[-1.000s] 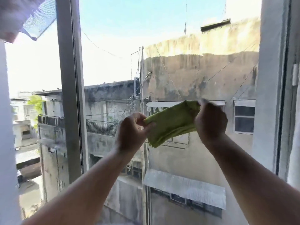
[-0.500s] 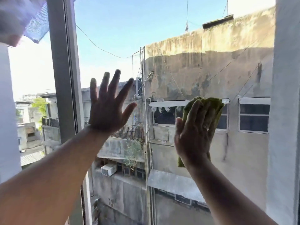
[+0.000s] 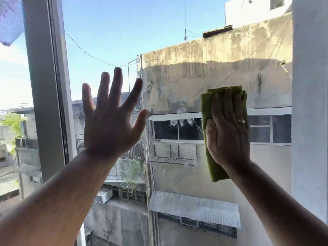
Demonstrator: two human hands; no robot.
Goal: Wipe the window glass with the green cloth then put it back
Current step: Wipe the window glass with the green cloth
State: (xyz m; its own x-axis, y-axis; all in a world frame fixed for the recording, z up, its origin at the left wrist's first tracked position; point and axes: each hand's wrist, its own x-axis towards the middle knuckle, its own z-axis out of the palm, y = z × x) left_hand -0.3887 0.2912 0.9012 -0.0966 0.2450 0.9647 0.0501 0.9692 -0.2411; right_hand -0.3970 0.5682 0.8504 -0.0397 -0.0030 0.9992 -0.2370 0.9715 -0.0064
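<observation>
The window glass [image 3: 177, 41] fills most of the view, with smudge marks [image 3: 181, 119] near its middle. A folded green cloth [image 3: 206, 107] lies flat against the pane at the right, pressed there by my right hand [image 3: 228, 132], whose palm and straight fingers cover most of it. The cloth's lower end [image 3: 217, 172] sticks out below the wrist. My left hand [image 3: 110, 121] is raised at the left of the pane, fingers spread wide, holding nothing; whether it touches the glass I cannot tell.
A grey window frame post [image 3: 44, 86] stands at the left of the pane and a white frame edge [image 3: 309, 103] at the right. Beyond the glass are weathered concrete buildings [image 3: 213, 68], cables and a metal awning [image 3: 193, 205].
One second ago both hands held the cloth in front of the glass. The left hand let go and opened; the right hand now presses the cloth flat and has moved slightly up the pane.
</observation>
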